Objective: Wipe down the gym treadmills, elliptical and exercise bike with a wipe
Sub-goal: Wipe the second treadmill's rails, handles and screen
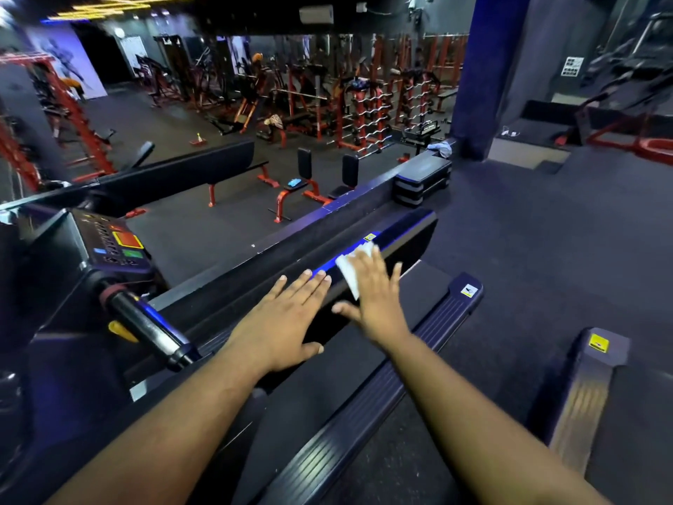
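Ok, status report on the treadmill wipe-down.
Right hand presses wipe flat on treadmill side rail. Left hand flat, braced on same rail. Nothing in the way.

Single head cam, wide-angle, tilted forward and down, close over the dark ribbed-rail treadmill [349, 424]; gym floor with red steel weight racks [368, 100] far behind.

The white wipe [355, 269] is looking like thin, matt paper or soft cloth, lying under the right hand [375, 297]; the treadmill's side rail [404, 231] is gleaming as glossy black plastic; its foot rail [364, 420] is showing ribbed, semi-gloss plastic; the handlebar [145, 324] is shining smooth and dark; the floor [546, 242] is appearing matt, speckled rubber.
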Action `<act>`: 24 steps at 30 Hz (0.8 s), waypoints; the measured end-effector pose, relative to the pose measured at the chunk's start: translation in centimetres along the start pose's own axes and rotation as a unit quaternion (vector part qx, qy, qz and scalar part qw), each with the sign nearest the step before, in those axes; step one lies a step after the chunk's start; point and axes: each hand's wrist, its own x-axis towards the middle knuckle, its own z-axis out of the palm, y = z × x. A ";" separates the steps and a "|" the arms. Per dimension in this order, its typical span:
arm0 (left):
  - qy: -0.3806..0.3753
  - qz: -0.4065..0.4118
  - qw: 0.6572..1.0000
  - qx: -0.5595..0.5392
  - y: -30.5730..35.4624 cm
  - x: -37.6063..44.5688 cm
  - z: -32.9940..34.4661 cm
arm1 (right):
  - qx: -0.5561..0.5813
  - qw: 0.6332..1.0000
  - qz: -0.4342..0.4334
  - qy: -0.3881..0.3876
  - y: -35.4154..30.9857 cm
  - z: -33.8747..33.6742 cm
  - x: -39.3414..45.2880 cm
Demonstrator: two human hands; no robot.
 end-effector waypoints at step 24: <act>0.024 0.003 1.000 -0.003 -1.3 -4.4 0.7 | 0.036 0.998 -0.033 -0.042 -6.9 1.7 -5.2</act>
